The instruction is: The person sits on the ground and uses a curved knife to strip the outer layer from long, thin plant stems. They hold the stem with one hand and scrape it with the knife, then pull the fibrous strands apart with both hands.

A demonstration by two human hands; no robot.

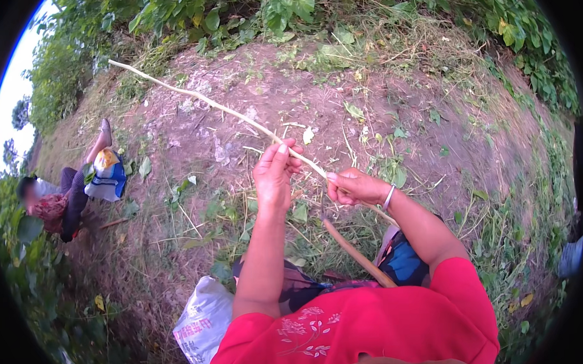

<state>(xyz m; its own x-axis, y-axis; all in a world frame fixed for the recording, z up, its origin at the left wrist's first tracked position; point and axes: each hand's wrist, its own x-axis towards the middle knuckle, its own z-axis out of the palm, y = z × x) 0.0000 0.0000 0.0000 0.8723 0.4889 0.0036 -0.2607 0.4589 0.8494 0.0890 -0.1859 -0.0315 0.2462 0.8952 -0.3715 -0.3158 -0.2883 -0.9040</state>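
A long, pale, slightly crooked stick (pixel 221 107) crosses in front of me, its thin far end pointing to the upper left. My left hand (pixel 275 173) pinches it near the middle between thumb and fingers. Close by on the right, my right hand (pixel 354 187), with a light bangle at the wrist, has its fingers closed around the same stick. The stick's near end passes under my right forearm. A smooth brown wooden handle (pixel 355 251) slants up from my lap below the right hand; what is at its upper end is too unclear to tell.
A white plastic sack (pixel 204 323) stands beside me on the left. Farther left, another person (pixel 58 206) sits by a blue and white bag (pixel 108 177). Cut stems and leaves litter the bare soil (pixel 236 81). Leafy plants (pixel 285 12) border the far side.
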